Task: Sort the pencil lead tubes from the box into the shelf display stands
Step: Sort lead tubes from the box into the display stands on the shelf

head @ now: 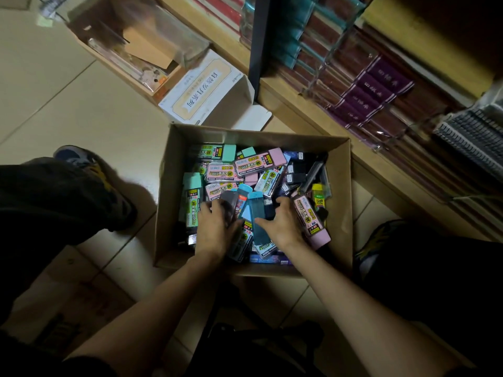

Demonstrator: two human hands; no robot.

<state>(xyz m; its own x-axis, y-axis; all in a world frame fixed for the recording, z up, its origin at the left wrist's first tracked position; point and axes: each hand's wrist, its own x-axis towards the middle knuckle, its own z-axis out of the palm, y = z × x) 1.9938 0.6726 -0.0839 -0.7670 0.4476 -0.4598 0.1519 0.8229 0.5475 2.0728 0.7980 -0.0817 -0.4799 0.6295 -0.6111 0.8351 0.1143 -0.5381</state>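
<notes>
While a person crouches over it, a pale tiled floor [68, 104] fills the left of the view. A wooden shelf [313, 115] runs diagonally along the right, packed with notebooks [375, 99] in clear wrap, some purple, some dark red.

An open cardboard box [340, 186] sits on the floor just beside the foot of the shelf, between the person's knees. It is heaped with pencil lead tubes [226, 170]: flat cases in pink, mint, blue, grey and black, lying at every angle. None shows on the shelf.

Behind the box lies a white carton [206, 88] with its flap open. Beyond that, blurred, a clear stand [163, 31] sits in a brown carton.

Both bare forearms reach into the near half of the box. The left hand [215, 227] grips a grey tube [228, 201], fingers curled over it and thumb underneath. The right hand [283, 221] lies on the pile, thumb against a blue tube [257, 205], fingers bent down among dark tubes. Whether it grasps anything cannot be told. A pink tube [313, 221] lies just beside that hand, near the box wall.
</notes>
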